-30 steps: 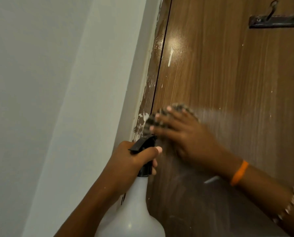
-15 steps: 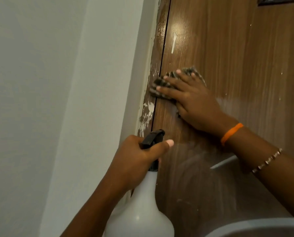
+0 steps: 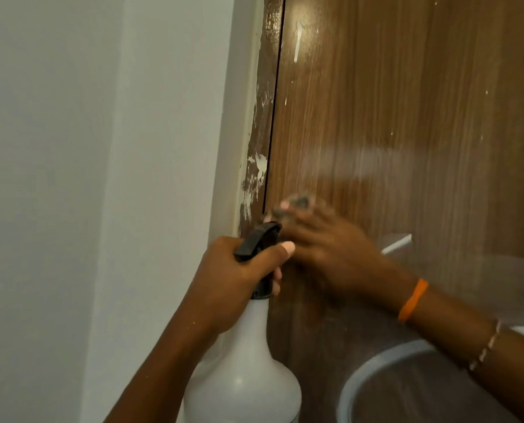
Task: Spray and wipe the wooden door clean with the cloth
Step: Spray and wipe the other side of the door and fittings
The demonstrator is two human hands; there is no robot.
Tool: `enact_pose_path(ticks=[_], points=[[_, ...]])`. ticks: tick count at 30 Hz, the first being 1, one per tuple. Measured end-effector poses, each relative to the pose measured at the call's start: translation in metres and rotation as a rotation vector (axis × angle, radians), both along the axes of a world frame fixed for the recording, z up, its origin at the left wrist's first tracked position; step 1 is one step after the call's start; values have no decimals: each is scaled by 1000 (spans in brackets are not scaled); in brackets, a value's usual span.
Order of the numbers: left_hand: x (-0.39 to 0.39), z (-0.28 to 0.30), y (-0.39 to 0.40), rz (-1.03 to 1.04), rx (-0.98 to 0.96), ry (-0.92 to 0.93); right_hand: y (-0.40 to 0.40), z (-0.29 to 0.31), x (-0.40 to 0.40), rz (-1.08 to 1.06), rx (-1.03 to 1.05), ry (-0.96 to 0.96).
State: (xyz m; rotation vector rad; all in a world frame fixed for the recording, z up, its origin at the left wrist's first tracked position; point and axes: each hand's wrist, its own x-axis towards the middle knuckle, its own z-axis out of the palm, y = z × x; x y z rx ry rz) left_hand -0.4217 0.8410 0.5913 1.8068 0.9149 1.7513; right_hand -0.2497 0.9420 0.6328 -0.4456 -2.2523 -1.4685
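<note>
**Cloth works the door's hinge-side edge as sprayer waits below**

At left stands a plain pale wall (image 3: 71,178), then a cream door frame (image 3: 242,148) with chipped, paint-flecked wood. The left hand (image 3: 239,276) is curled round the neck of a white spray bottle (image 3: 245,377), thumb lying over its black trigger head (image 3: 257,239); the bottle stands upright, its long axis vertical, nozzle pointing toward the wooden door (image 3: 407,117). Just right of and above the nozzle, the right hand (image 3: 330,248) presses a dark patterned cloth (image 3: 300,203) flat against the door beside the frame gap, fingers spread over it; motion blur hides whether any finger pinches the fabric. The right hand is the nearer one to the unwiped panel, which rises up and to the right of the cloth, carrying white paint streaks and specks and a hazy band across the grain. The next stroke likely runs upward along the vertical grain. An orange wristband (image 3: 413,300) and a bead bracelet (image 3: 486,346) circle the right forearm. A grey curved rim (image 3: 376,361) shows at lower right. No brand, label or writing can be read on the bottle or anywhere else.
</note>
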Motion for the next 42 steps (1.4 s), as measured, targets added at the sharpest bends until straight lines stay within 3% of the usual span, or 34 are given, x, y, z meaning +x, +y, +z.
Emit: enact_pose_path(ticks=[4,8,15,19,25,30,33,37,40,42], points=[[13,-3,2,-67,-49,10,-10,65,20,-70,33,237],[18,-3,9,-70,-56,34,-11,49,26,-52,28,276],[19,2,17,-152,-19,48,-16,-99,65,-16,-24,-49],[26,1,17,-214,-38,57,-17,-71,75,-50,19,-120],[38,0,27,-269,-49,87,-24,25,100,-84,76,308],[56,-6,31,-333,-71,59,-27,5,93,-89,66,496],[70,-13,34,-349,-95,12,-25,-51,99,-59,40,438],[81,-16,33,-436,-140,-38,-32,-109,120,-68,5,222],[87,-19,34,-452,-154,-51,-31,-96,133,-60,32,111],[93,-22,37,-421,-130,-10,-28,-71,138,-43,65,134]])
